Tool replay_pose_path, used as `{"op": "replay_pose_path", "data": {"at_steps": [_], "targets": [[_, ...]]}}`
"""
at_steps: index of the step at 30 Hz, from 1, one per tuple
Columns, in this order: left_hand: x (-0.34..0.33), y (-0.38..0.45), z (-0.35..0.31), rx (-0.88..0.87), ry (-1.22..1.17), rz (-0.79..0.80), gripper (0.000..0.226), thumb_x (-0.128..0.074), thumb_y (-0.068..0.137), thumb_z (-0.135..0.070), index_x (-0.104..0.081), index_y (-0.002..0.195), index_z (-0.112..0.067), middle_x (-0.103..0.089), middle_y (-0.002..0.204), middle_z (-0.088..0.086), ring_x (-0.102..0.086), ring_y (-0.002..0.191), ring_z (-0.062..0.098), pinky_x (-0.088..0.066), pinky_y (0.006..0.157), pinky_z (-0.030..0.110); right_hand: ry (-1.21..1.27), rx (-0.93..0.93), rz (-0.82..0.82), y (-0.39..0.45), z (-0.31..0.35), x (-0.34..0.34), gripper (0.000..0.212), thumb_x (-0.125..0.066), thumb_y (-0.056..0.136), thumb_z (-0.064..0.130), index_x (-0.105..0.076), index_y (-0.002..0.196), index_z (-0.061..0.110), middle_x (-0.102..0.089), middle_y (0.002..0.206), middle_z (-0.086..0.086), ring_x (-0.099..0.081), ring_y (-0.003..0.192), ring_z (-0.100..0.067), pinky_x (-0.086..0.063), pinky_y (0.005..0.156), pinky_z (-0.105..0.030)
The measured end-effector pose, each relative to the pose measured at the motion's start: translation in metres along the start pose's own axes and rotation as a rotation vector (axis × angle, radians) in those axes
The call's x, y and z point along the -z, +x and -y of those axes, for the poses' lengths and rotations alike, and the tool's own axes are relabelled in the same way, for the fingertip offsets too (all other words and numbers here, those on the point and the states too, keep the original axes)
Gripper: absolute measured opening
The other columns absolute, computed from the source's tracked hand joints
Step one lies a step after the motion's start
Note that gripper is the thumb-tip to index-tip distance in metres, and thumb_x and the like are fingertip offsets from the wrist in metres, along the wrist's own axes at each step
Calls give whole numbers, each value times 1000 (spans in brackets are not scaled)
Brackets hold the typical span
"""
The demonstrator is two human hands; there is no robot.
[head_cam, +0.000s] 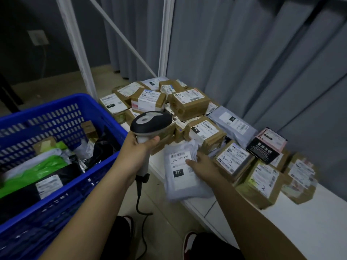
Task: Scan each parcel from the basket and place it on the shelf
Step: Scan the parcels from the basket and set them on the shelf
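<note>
Right hand (201, 164) pinching the grey mailer (183, 175) mid-frame, left hand (139, 145) wrapped round the scanner (150, 121): keep that barcode label flat and facing up.

Single view only, so no overlap between views: wide-angle camera on the person's head, pitched forward and steeply down, straight lines bowing toward the frame edges. Close range — both bare forearms run in from the bottom edge toward frame centre, with the blue slotted plastic basket (56, 117) filling the left side. The low white shelf (300, 228) loaded with brown taped cardboard parcels (189, 104) crosses centre to right, and grey pleated curtains (253, 53) close off the top.
</note>
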State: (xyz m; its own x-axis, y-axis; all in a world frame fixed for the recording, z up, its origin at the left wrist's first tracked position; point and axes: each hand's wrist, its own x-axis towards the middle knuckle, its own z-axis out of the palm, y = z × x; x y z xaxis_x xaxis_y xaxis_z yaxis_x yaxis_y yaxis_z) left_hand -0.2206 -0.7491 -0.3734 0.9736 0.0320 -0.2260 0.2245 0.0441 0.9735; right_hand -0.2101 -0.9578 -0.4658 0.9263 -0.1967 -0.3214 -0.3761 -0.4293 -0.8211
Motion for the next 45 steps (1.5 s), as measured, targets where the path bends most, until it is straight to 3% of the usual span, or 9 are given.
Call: {"op": "replay_pose_path", "data": {"at_steps": [8, 15, 18, 21, 25, 30, 36, 41, 45], "targets": [[14, 1, 6, 30, -10, -6, 43, -66, 88, -18, -51, 129, -24, -61, 105, -18, -54, 86, -6, -41, 64, 14, -936, 396, -134, 55, -11, -47, 46, -67, 87, 29, -54, 127, 11, -59, 118, -12, -54, 109, -27, -41, 88, -35], [18, 1, 5, 20, -3, 14, 45, -65, 89, -16, -49, 131, -23, -60, 109, -16, -53, 88, -7, -42, 64, 11, -1034, 510, -96, 43, -51, -73, 31, -58, 78, 38, -63, 68, 9, -58, 66, -11, -61, 57, -29, -46, 49, -31], [19, -2, 4, 19, 5, 34, 45, -64, 90, -17, -48, 131, -23, -60, 107, -16, -52, 85, -10, -42, 59, 8, -1118, 355, 95, 18, -49, -76, 73, -37, 79, 72, -60, 110, 9, -59, 105, -12, -59, 96, -29, -47, 73, -36], [20, -8, 4, 18, 0, 44, 44, -64, 90, -17, -48, 130, -24, -58, 102, -19, -51, 83, -11, -41, 58, 6, -1229, 331, 81, 7, -52, -81, 77, -58, 87, 46, -27, 146, 7, -37, 140, -16, -41, 125, -32, -44, 89, -37], [26, -14, 10, 5, -15, 51, 44, -65, 90, -17, -49, 130, -25, -60, 108, -17, -52, 89, -7, -40, 67, 14, -1130, 412, -39, 5, -53, -81, 57, -90, 55, 19, -66, 105, 8, -60, 98, -14, -63, 82, -29, -48, 54, -27], [40, -24, 14, 15, -28, 57, 40, -65, 89, -16, -51, 125, -26, -61, 110, -12, -56, 96, 2, -43, 72, 17, -1015, 371, 42, -10, -31, -76, 56, -54, 94, 42, -42, 141, 14, -48, 136, -12, -48, 121, -27, -43, 93, -35], [58, -38, 7, 71, -73, 55, 41, -68, 87, -21, -53, 125, -19, -65, 109, -1, -60, 88, 11, -46, 66, 25, 14, 387, 11, -71, 64, -57, 21, -57, 95, 11, -67, 114, 13, -66, 107, 1, -60, 97, -14, -49, 88, -28], [80, -51, 7, 94, -137, 24, 42, -66, 88, -24, -50, 127, -17, -63, 118, 3, -60, 105, 18, -50, 87, 34, 225, 409, 155, -127, 105, -90, 30, -52, 97, 11, -63, 121, 24, -63, 119, 6, -57, 112, -7, -48, 95, -23], [108, -70, 2, 61, -375, 24, 23, -51, 93, -5, -51, 115, -5, -65, 94, 6, -66, 77, 9, -53, 65, 23, 320, 342, 334, -148, 132, -129, 36, -45, 98, 7, -58, 127, 25, -60, 126, 5, -55, 118, -11, -46, 102, -31]]}}
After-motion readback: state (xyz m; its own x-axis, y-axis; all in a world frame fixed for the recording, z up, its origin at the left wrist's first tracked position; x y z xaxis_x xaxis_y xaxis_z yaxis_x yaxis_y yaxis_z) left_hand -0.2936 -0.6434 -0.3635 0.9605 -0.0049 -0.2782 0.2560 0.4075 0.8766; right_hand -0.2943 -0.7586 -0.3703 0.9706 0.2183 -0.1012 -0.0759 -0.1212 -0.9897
